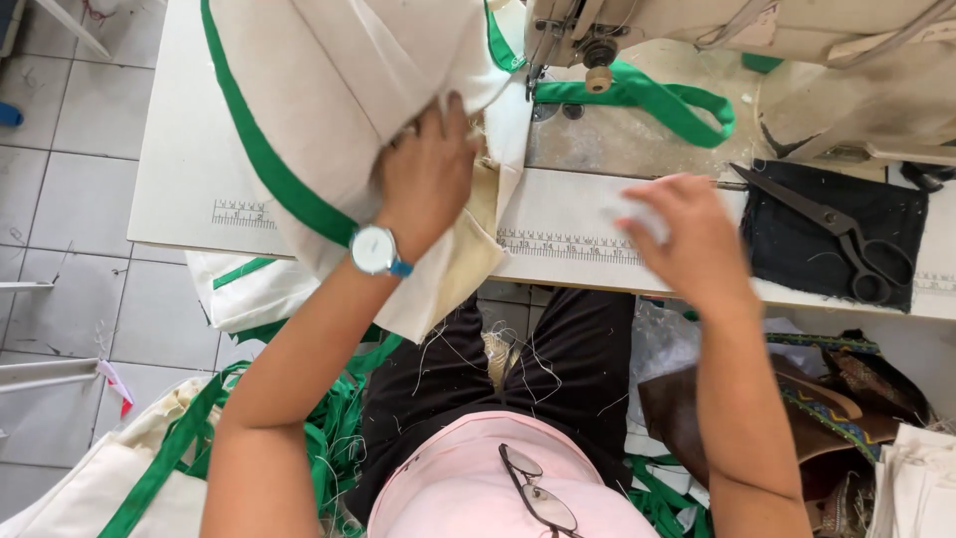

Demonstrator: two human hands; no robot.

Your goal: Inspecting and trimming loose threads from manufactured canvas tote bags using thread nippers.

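1. Left hand (426, 171) had its fingers bunched into the cream canvas bag (339, 110) with green trim, up on the counter (189, 179) beside the sewing machine (697, 30).
2. Right hand (687, 239) hovered blurry over the counter edge, fingers loosely curled, holding nothing I could make out.
3. Scissors (841, 234) lay on a black cloth (797, 249) just to its right.

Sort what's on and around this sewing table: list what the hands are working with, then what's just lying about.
In use:
left hand gripping the cream bag with green trim
right hand above the table edge
sewing machine
green strap

Lying about:
scissors on black cloth
glasses
green strap scraps
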